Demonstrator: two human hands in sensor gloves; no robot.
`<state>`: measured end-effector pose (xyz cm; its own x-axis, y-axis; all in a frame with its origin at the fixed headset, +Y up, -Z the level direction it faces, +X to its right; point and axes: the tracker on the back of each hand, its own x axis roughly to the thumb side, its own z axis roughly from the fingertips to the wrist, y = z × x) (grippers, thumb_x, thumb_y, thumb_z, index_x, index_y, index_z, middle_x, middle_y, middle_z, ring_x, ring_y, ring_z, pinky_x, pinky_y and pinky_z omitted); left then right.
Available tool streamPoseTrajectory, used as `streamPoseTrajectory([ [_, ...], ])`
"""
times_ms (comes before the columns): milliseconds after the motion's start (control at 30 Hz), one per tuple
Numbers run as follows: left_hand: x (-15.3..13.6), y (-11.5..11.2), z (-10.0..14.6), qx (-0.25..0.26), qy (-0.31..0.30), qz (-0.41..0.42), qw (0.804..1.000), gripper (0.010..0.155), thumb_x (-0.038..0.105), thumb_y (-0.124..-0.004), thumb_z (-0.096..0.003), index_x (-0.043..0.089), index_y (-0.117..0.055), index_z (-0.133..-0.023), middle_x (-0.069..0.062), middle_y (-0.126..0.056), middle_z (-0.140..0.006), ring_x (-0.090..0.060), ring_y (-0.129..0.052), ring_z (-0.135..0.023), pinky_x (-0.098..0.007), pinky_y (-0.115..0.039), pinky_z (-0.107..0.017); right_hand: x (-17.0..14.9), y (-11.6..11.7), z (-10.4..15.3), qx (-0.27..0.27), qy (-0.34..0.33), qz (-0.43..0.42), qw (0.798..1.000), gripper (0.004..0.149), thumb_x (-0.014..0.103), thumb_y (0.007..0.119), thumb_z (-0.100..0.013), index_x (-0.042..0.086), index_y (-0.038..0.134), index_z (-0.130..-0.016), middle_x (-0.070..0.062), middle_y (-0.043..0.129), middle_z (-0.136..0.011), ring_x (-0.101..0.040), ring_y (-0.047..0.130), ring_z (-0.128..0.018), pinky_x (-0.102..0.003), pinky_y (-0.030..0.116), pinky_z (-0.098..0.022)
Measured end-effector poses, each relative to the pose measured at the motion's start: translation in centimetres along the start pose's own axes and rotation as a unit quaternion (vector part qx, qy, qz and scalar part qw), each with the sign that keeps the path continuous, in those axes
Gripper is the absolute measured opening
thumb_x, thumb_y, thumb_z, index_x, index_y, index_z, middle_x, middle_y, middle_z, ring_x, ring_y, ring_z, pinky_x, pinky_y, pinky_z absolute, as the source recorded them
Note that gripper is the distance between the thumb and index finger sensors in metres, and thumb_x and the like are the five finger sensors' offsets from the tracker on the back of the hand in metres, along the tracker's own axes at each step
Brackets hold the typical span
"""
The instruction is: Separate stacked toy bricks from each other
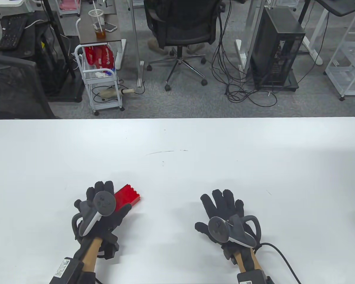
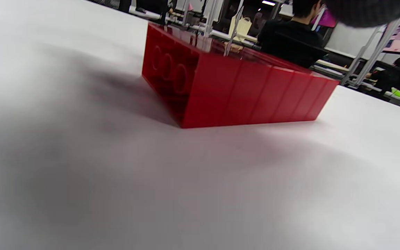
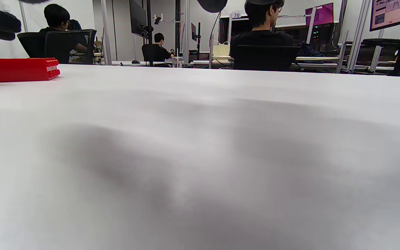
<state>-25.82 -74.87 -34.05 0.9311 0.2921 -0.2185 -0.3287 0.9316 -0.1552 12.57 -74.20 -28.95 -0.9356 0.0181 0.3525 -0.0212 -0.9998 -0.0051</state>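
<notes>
A red stack of toy bricks point(image 1: 129, 195) lies on its side on the white table point(image 1: 177, 142), its studs toward the far right. My left hand point(image 1: 111, 195) hovers at its left end, fingers over it and thumb beside it, without gripping it. In the left wrist view the stack point(image 2: 241, 90) lies free on the table, its hollow underside to the left, with one gloved fingertip point(image 2: 370, 12) above it. My right hand point(image 1: 213, 211) is spread open and empty, well to the right. The right wrist view shows the stack point(image 3: 16, 70) at far left.
The table's far edge point(image 1: 177, 119) borders an office floor with a black chair point(image 1: 182, 26), a white trolley point(image 1: 102, 80) and a computer tower point(image 1: 276, 47). A cable point(image 1: 279, 254) trails from my right wrist.
</notes>
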Motion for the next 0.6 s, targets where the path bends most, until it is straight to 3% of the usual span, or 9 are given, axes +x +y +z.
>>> streamPoseTrajectory([
  [300, -0.1, -1.8, -1.7, -0.063, 0.020, -0.014, 0.998, 0.095, 0.070, -0.055, -0.0441, 0.019, -0.027, -0.120, -0.014, -0.021, -0.128, -0.049, -0.029, -0.120, -0.076, -0.027, -0.077, 0.0, 0.1, -0.1, 0.002, -0.003, -0.012, 1.000, 0.088, 0.071, 0.047, -0.052, 0.024, 0.018, -0.120, -0.026, 0.026, -0.127, -0.063, 0.031, -0.114, -0.081, 0.040, -0.069],
  [500, 0.3, -1.7, -1.4, -0.039, 0.014, 0.004, 0.999, 0.094, 0.067, -0.066, -0.0446, 0.019, -0.032, -0.119, -0.016, -0.028, -0.127, -0.049, -0.036, -0.118, -0.073, -0.040, -0.079, 0.2, 0.1, -0.1, 0.002, -0.006, -0.015, 1.000, 0.088, 0.071, 0.047, -0.052, 0.024, 0.018, -0.120, -0.026, 0.027, -0.127, -0.063, 0.031, -0.114, -0.081, 0.040, -0.069],
  [600, 1.2, -1.4, -0.7, 0.001, 0.005, -0.014, 1.000, 0.094, 0.065, -0.074, -0.0425, 0.020, -0.034, -0.114, -0.014, -0.032, -0.127, -0.049, -0.043, -0.117, -0.070, -0.049, -0.079, 0.2, 0.1, -0.1, -0.001, -0.008, -0.017, 1.000, 0.088, 0.071, 0.047, -0.052, 0.024, 0.018, -0.120, -0.026, 0.027, -0.127, -0.063, 0.031, -0.114, -0.081, 0.041, -0.069],
])
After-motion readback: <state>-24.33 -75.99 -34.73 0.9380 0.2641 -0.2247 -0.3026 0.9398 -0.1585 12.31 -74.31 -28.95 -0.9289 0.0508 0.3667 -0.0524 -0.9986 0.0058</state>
